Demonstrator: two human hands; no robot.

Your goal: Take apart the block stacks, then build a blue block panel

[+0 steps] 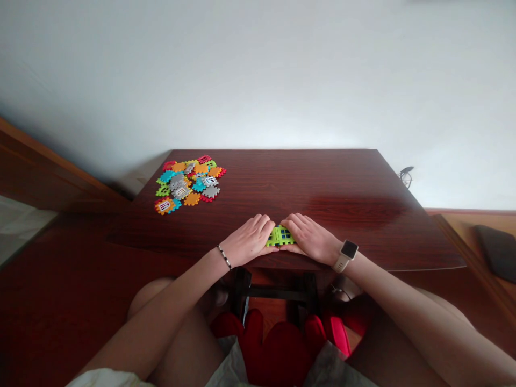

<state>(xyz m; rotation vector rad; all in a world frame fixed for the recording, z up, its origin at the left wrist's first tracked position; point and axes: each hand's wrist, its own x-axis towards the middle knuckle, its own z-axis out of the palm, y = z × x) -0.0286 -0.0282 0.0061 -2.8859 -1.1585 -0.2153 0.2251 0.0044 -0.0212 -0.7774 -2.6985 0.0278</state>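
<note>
Near the table's front edge, two green interlocking puzzle tiles (279, 235) with window-like openings meet side by side, with something blue showing through the openings. My left hand (252, 236) is closed on the left end of the tiles, thumb low and fingers over the top. On the right end my right hand (312, 236) grips in the same way. The fingers of both hands cover the outer ends of the tiles. Whether the seam between them is fully locked I cannot tell.
A loose pile of tiles (189, 183) in orange, grey, blue, red and green lies at the table's back left. The dark wooden table (306, 177) stands against a white wall (274, 75). A black cable (406, 174) hangs beyond its right edge.
</note>
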